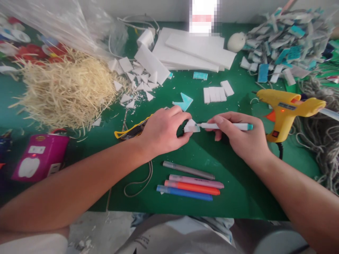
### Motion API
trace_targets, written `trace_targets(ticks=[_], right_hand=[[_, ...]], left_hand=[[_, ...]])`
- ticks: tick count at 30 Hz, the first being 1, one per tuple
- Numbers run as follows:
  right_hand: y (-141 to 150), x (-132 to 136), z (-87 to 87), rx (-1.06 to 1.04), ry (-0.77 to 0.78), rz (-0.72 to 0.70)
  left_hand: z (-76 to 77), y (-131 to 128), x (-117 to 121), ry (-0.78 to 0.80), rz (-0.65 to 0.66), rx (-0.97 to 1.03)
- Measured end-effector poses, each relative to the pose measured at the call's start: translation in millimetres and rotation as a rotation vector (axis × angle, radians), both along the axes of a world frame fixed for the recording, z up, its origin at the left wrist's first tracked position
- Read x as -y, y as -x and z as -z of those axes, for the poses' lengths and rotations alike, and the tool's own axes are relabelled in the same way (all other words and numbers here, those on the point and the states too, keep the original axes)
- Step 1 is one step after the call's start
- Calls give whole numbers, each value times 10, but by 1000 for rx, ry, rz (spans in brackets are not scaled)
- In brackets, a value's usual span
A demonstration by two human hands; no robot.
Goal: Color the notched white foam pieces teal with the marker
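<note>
My left hand (166, 130) pinches a small white foam piece (191, 126) between thumb and fingers. In my right hand (235, 132) is a white marker with a teal end (239, 126), its tip at the foam piece's right edge, where a little teal shows. A teal notched foam piece (184, 102) lies just beyond my left fingers. Partly under my left hand is a yellow-edged cutter knife (132, 131). Nearer to me lie a grey marker (188, 170), a pink marker (197, 181), an orange marker (192, 187) and a blue marker (184, 193).
A yellow glue gun (282, 109) stands right of my right hand. White foam sheets (188, 49), foam strips (215, 94) and foam scraps (139, 76) lie farther back. Straw (69, 90) and a magenta box (41, 157) are left; grey cord (323, 141) and a scrap heap (286, 46) are right.
</note>
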State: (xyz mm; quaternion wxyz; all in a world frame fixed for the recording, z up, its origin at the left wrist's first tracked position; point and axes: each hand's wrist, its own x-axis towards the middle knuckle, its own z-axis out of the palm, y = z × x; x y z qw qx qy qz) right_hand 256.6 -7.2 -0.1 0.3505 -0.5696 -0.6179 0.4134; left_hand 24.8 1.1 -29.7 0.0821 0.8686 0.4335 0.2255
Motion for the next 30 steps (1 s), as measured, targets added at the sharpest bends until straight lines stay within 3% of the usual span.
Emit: trace_targets(ticks=[30], right_hand=[[6, -8, -43, 3, 39, -2]], left_hand=[[-34, -5, 6, 28, -6, -9]])
